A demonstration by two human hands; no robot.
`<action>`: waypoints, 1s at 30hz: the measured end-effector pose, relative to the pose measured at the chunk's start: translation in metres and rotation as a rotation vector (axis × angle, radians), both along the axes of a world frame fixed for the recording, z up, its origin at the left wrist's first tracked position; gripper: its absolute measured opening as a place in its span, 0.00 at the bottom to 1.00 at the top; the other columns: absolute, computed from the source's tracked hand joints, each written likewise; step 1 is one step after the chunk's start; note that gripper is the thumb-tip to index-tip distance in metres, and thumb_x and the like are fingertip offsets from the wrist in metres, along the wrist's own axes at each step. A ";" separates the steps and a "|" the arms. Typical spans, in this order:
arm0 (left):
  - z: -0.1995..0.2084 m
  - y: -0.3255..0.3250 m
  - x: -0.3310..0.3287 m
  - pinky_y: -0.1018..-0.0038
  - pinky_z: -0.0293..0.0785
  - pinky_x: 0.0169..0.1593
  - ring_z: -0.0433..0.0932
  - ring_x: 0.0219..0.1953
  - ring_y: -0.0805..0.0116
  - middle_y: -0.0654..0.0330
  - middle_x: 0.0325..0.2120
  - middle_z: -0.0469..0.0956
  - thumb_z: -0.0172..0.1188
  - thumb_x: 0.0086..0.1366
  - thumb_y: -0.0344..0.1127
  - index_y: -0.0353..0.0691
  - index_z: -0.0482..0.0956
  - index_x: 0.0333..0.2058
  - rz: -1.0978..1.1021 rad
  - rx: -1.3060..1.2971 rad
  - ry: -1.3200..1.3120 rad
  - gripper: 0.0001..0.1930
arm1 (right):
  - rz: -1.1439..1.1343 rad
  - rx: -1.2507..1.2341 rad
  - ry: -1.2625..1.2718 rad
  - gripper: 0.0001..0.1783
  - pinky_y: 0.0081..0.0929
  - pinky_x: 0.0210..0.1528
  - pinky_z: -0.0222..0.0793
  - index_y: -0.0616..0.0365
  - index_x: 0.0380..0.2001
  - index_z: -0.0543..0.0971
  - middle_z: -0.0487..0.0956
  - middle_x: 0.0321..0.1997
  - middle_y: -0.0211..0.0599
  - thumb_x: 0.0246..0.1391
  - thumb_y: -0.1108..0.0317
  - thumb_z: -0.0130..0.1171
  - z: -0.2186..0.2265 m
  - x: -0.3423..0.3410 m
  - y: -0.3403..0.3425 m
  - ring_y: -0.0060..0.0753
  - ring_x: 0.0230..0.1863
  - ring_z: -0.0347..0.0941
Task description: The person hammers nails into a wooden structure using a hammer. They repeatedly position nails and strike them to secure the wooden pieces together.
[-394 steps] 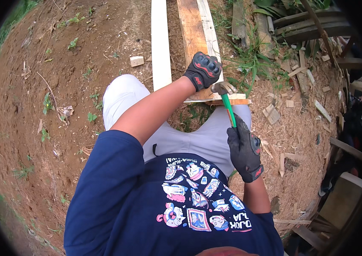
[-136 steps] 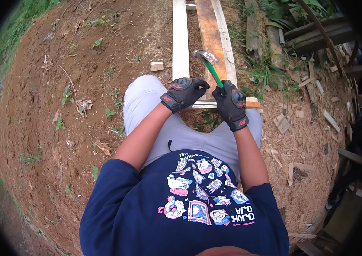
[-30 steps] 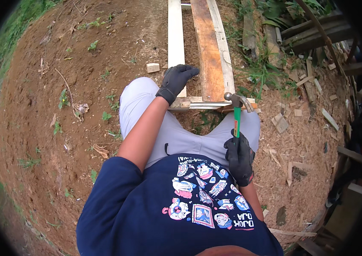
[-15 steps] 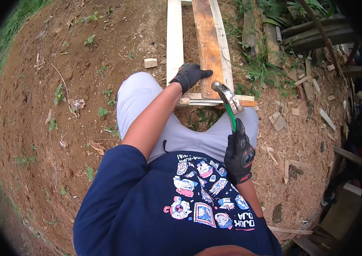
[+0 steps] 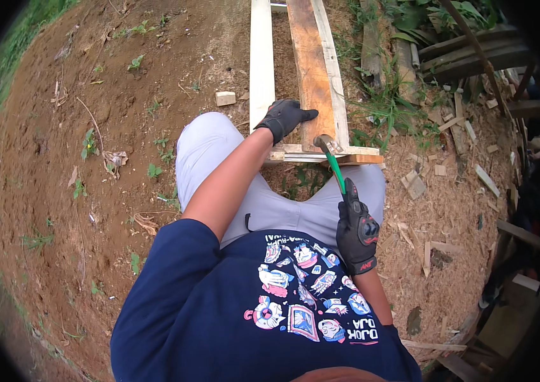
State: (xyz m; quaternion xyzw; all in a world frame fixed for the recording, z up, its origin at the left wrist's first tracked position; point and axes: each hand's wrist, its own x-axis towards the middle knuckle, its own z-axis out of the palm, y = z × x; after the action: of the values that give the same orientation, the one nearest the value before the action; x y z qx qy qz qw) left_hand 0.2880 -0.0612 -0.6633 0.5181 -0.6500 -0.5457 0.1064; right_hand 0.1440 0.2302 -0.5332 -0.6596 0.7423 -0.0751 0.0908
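Head view: my right hand [image 5: 357, 232] is closed round the hammer [image 5: 336, 172], its head ahead of my fingers, lower over the brown board's [image 5: 314, 70] near end than a moment ago; I judge a blow is landing, contact unclear. My left hand [image 5: 280, 120], grip uncertain, lies at that board's left edge, the white board [image 5: 261, 70] ahead of it.

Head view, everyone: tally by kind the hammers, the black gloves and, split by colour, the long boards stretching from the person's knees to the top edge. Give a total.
Hammer: 1
Black gloves: 2
Pale long boards: 2
Orange-brown long board: 1
Total: 6
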 end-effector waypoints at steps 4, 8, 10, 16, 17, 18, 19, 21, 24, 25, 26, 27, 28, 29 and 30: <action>-0.001 0.004 0.003 0.61 0.77 0.54 0.86 0.45 0.52 0.45 0.39 0.88 0.67 0.62 0.66 0.32 0.89 0.45 0.022 -0.045 -0.011 0.36 | -0.120 -0.320 -0.125 0.31 0.51 0.39 0.77 0.61 0.72 0.69 0.84 0.49 0.55 0.68 0.71 0.57 0.033 0.010 0.000 0.59 0.39 0.82; 0.005 0.005 0.000 0.62 0.78 0.53 0.86 0.45 0.53 0.46 0.39 0.88 0.67 0.62 0.66 0.34 0.89 0.45 0.019 -0.019 -0.022 0.35 | -0.056 -0.294 -0.088 0.20 0.49 0.35 0.75 0.58 0.60 0.78 0.82 0.40 0.51 0.67 0.70 0.58 0.004 0.014 -0.001 0.56 0.34 0.80; 0.011 0.003 0.002 0.63 0.78 0.52 0.87 0.43 0.54 0.47 0.38 0.88 0.67 0.62 0.66 0.34 0.90 0.45 0.005 -0.028 -0.014 0.35 | -0.020 -0.040 -0.041 0.27 0.49 0.36 0.75 0.53 0.68 0.74 0.82 0.39 0.50 0.68 0.67 0.58 -0.019 0.003 -0.006 0.54 0.34 0.81; -0.005 0.005 0.003 0.62 0.78 0.49 0.86 0.39 0.56 0.49 0.36 0.88 0.66 0.62 0.65 0.35 0.90 0.42 0.037 -0.037 0.016 0.33 | -0.059 -0.329 -0.126 0.28 0.49 0.34 0.75 0.60 0.70 0.72 0.83 0.42 0.55 0.69 0.69 0.57 0.031 0.009 -0.002 0.58 0.33 0.80; -0.002 0.005 0.001 0.62 0.77 0.49 0.86 0.39 0.56 0.49 0.36 0.88 0.66 0.62 0.65 0.35 0.90 0.42 0.021 -0.047 0.004 0.33 | -0.040 -0.323 -0.074 0.27 0.49 0.34 0.75 0.61 0.69 0.73 0.83 0.41 0.55 0.68 0.69 0.58 0.018 0.003 0.007 0.57 0.32 0.80; 0.002 0.004 -0.001 0.62 0.77 0.50 0.86 0.39 0.56 0.49 0.36 0.88 0.66 0.62 0.65 0.34 0.90 0.42 0.007 -0.057 -0.008 0.33 | -0.020 -0.316 -0.022 0.26 0.49 0.33 0.75 0.61 0.68 0.74 0.83 0.41 0.55 0.68 0.69 0.58 0.005 -0.002 0.013 0.57 0.32 0.80; 0.003 0.002 -0.001 0.62 0.77 0.51 0.86 0.40 0.56 0.48 0.36 0.88 0.66 0.62 0.65 0.34 0.90 0.42 -0.001 -0.053 -0.005 0.33 | -0.007 -0.335 -0.067 0.23 0.48 0.32 0.74 0.60 0.64 0.76 0.82 0.37 0.52 0.68 0.68 0.58 -0.008 0.005 0.002 0.56 0.32 0.80; 0.000 0.003 0.000 0.62 0.77 0.52 0.86 0.41 0.55 0.47 0.38 0.88 0.66 0.62 0.65 0.34 0.90 0.43 -0.012 -0.031 -0.002 0.33 | -0.043 0.024 0.024 0.24 0.49 0.34 0.75 0.57 0.67 0.75 0.83 0.39 0.52 0.70 0.67 0.56 -0.016 -0.002 0.001 0.56 0.33 0.81; -0.003 0.003 0.001 0.63 0.77 0.53 0.87 0.43 0.54 0.47 0.39 0.88 0.67 0.62 0.65 0.34 0.90 0.44 0.034 -0.020 -0.033 0.34 | -0.081 -0.118 -0.110 0.28 0.49 0.39 0.78 0.55 0.73 0.70 0.84 0.45 0.54 0.72 0.67 0.54 0.014 -0.001 -0.011 0.56 0.38 0.83; -0.005 0.004 0.002 0.62 0.77 0.54 0.87 0.44 0.54 0.47 0.40 0.88 0.67 0.62 0.66 0.34 0.90 0.44 0.027 -0.017 -0.018 0.34 | -0.085 -0.279 -0.182 0.29 0.48 0.41 0.78 0.57 0.74 0.68 0.85 0.45 0.54 0.72 0.68 0.54 0.027 0.004 -0.016 0.57 0.41 0.83; -0.006 0.002 0.003 0.62 0.77 0.54 0.87 0.44 0.54 0.47 0.40 0.88 0.67 0.62 0.66 0.34 0.90 0.45 0.021 -0.013 -0.003 0.34 | -0.144 -0.313 -0.200 0.28 0.47 0.41 0.78 0.59 0.73 0.69 0.84 0.46 0.54 0.73 0.69 0.53 0.029 0.004 -0.012 0.55 0.40 0.83; -0.007 0.002 0.005 0.62 0.77 0.54 0.87 0.45 0.54 0.47 0.40 0.88 0.67 0.62 0.66 0.34 0.90 0.45 0.016 -0.011 0.011 0.35 | -0.207 -0.342 -0.224 0.26 0.45 0.41 0.78 0.61 0.72 0.69 0.84 0.47 0.55 0.74 0.70 0.52 0.030 0.007 -0.006 0.53 0.39 0.82; -0.003 0.002 0.003 0.62 0.77 0.54 0.87 0.45 0.53 0.47 0.40 0.88 0.67 0.62 0.66 0.34 0.90 0.45 0.006 -0.014 -0.001 0.35 | -0.282 -0.330 -0.315 0.25 0.44 0.40 0.78 0.62 0.71 0.68 0.83 0.50 0.55 0.75 0.71 0.49 0.026 0.005 0.003 0.47 0.37 0.82; 0.002 0.003 0.000 0.62 0.77 0.54 0.87 0.45 0.53 0.46 0.40 0.88 0.67 0.62 0.66 0.33 0.89 0.45 -0.012 -0.024 -0.015 0.35 | -0.178 -0.354 -0.207 0.26 0.46 0.39 0.77 0.61 0.71 0.69 0.84 0.47 0.54 0.73 0.70 0.53 0.005 -0.005 0.012 0.52 0.36 0.82; 0.006 0.002 0.000 0.62 0.77 0.54 0.87 0.45 0.53 0.46 0.40 0.88 0.67 0.62 0.67 0.33 0.89 0.45 -0.022 -0.034 -0.031 0.36 | -0.068 -0.375 -0.103 0.28 0.48 0.37 0.76 0.60 0.71 0.70 0.84 0.43 0.54 0.70 0.69 0.57 -0.014 -0.013 0.016 0.56 0.36 0.82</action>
State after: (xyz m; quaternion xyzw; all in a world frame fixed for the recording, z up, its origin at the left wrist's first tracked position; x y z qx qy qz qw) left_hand 0.2881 -0.0587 -0.6573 0.5176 -0.6663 -0.5277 0.0990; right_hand 0.1307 0.2463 -0.5468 -0.6348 0.7315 -0.2487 0.0014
